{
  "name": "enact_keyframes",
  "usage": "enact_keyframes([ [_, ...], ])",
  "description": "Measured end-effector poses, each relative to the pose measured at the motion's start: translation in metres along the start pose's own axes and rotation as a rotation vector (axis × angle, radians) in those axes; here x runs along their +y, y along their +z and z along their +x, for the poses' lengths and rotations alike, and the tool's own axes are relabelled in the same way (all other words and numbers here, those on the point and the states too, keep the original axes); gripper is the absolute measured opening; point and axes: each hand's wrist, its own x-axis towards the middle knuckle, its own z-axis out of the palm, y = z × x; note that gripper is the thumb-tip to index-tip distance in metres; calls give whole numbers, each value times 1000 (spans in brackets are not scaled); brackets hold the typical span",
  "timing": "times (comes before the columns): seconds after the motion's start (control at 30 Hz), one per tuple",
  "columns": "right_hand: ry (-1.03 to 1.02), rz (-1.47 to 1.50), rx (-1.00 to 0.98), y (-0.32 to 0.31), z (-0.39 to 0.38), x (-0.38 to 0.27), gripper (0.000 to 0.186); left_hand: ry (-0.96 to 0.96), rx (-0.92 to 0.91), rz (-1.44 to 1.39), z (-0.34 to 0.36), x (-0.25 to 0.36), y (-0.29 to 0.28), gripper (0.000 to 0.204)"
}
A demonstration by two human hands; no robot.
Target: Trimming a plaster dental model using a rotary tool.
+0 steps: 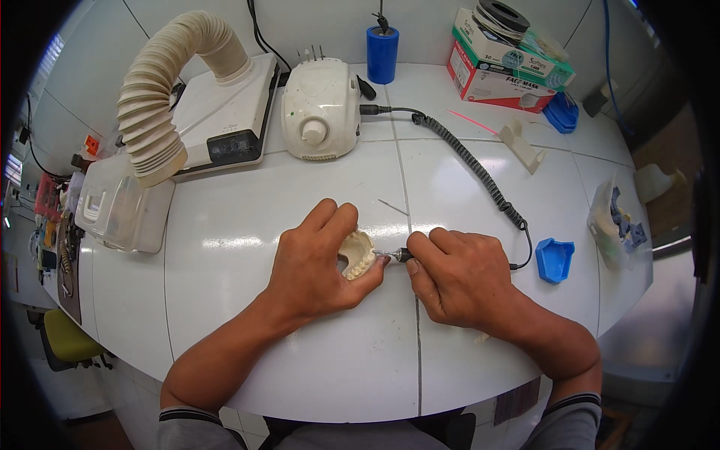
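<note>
1. Far left: a clear plastic lidded box [120, 206] stands at the table's left edge. Its contents cannot be made out. A ribbed suction hose [169, 90] arches over it from the white extraction unit [225, 112] behind.

2. Left of centre: your left hand [319, 266] is closed around the plaster dental cast [358, 255], fingers over the far side and thumb on the near side. The cast sits just above the white table [225, 247], its row of teeth turned right, toward the tool.

3. Centre: the tool tip meets the cast at its right edge, beside your left thumb tip. This contact is the governing relation. The cast lies directly left of the right hand, and the tool's long axis runs left to right, nearly level across the picture.

4. Right of centre: your right hand [457, 274] is clenched on the rotary handpiece [397, 255] in a pen-like grip. Only the front end shows. Both hands are almost touching, so both are equally near the work.

5. Behind: the coiled cable [469, 161] runs from the handpiece back to the white motor control box [321, 109] at the far centre.

6. Right: a blue impression tray [555, 259] lies open side up, holding nothing visible.

7. Far right: a clear bag [604, 221] holds small blue-grey parts. Cardboard boxes [502, 64] stand at the far right.
</note>
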Motion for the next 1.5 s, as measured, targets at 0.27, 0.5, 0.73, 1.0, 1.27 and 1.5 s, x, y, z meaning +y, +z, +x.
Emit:
enact_keyframes([
  [0.27, -1, 2, -3, -1, 0, 0, 14, -14, -9, 4, 0, 0, -1, 45],
  [0.5, -7, 2, 5, 0, 0, 1, 14, -12, -4, -4, 0, 1, -1, 45],
  [0.73, -5, -6, -8, -1, 1, 0, 14, -13, -7, 6, 0, 0, -1, 45],
  [1.0, -9, 0, 17, 0, 0, 1, 13, 12, 43, -21, 1, 1, 1, 44],
  [1.27, -2, 10, 12, 0, 1, 0, 13, -7, -1, 4, -1, 0, 0, 45],
  [1.5, 4, 7, 16, 1, 1, 1, 14, 0, 0, 7, 0, 0, 0, 45],
])
